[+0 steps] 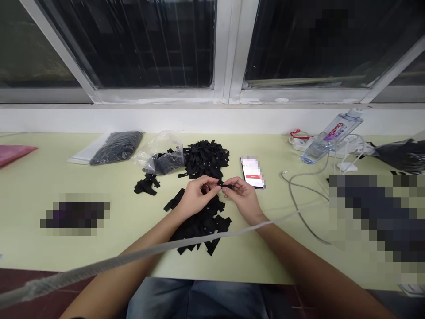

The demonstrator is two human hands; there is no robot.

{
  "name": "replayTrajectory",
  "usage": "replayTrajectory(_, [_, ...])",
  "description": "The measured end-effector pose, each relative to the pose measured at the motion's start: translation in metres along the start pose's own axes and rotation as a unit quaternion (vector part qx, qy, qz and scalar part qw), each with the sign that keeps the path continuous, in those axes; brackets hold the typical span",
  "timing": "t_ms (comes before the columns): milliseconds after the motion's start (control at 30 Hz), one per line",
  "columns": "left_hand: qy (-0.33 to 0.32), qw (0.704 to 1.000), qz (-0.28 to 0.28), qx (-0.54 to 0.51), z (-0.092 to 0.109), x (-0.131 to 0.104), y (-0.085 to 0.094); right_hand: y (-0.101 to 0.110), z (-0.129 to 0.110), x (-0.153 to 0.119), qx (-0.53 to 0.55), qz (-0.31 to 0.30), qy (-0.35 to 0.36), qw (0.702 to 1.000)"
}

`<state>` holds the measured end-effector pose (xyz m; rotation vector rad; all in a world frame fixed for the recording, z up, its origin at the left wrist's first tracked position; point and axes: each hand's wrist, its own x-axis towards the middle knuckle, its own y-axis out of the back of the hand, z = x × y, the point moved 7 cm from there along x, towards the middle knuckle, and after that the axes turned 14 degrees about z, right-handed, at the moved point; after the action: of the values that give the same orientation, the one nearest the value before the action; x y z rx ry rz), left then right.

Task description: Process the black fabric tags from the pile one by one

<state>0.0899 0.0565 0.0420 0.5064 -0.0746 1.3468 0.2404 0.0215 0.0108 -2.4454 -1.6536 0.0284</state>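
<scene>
Black fabric piece (227, 186), held over the tabletop (265, 248): left grip (195, 195) pinches its left side; right grip (245, 197) pinches its right side; keep both pinches light and level, clear of the phone (253, 173) nearby

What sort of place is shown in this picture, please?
Probably an indoor workroom, though only one corner shows: a long table stands below windows, bearing heaps of black pieces and a filled bag.

The pale green table (133, 221) is carrying heaps of black strips (207, 159), filled plastic bags (116, 147), a phone (253, 173) and, it seems, a slanting bottle (332, 135).
</scene>
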Motion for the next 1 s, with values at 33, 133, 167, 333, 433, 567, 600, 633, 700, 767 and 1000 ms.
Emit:
replayTrajectory(33, [-0.005, 1.0, -0.009, 0.001, -0.001, 0.001, -0.001, -0.001, 0.0, 0.0, -0.004, -0.005, 0.008, 1.0])
replayTrajectory(133, [-0.015, 0.999, -0.015, 0.027, -0.005, 0.006, 0.003, -0.002, -0.001, 0.002, -0.015, -0.018, 0.041, 0.999])
replayTrajectory(167, [-0.019, 0.999, -0.009, 0.042, -0.006, 0.008, 0.006, -0.001, -0.002, 0.003, -0.021, -0.017, 0.053, 0.998])
replayTrajectory(333, [-0.035, 0.989, 0.022, 0.139, -0.011, 0.031, 0.023, 0.001, -0.002, 0.002, -0.142, -0.039, 0.107, 0.983])
replayTrajectory(433, [-0.08, 0.971, 0.035, 0.223, -0.011, 0.052, 0.031, -0.007, -0.001, -0.006, -0.219, -0.094, 0.157, 0.958])
replayTrajectory(567, [-0.158, 0.914, 0.032, 0.372, -0.009, 0.081, 0.03, -0.016, 0.004, -0.013, -0.304, -0.144, 0.202, 0.92])
replayTrajectory(600, [-0.179, 0.894, 0.037, 0.408, -0.009, 0.088, 0.028, -0.017, 0.005, -0.013, -0.315, -0.149, 0.206, 0.914])
replayTrajectory(633, [-0.2, 0.875, 0.041, 0.439, -0.008, 0.093, 0.026, -0.017, 0.005, -0.012, -0.32, -0.152, 0.208, 0.912])
replayTrajectory(700, [-0.228, 0.842, 0.045, 0.486, -0.009, 0.102, 0.021, -0.016, 0.005, -0.01, -0.317, -0.152, 0.205, 0.913])
replayTrajectory(767, [-0.234, 0.823, 0.053, 0.515, -0.01, 0.105, 0.018, -0.015, 0.006, -0.008, -0.305, -0.149, 0.197, 0.92])
replayTrajectory(1000, [-0.235, 0.924, 0.043, 0.299, 0.007, 0.045, 0.014, -0.009, 0.006, -0.002, -0.246, -0.108, 0.148, 0.952])
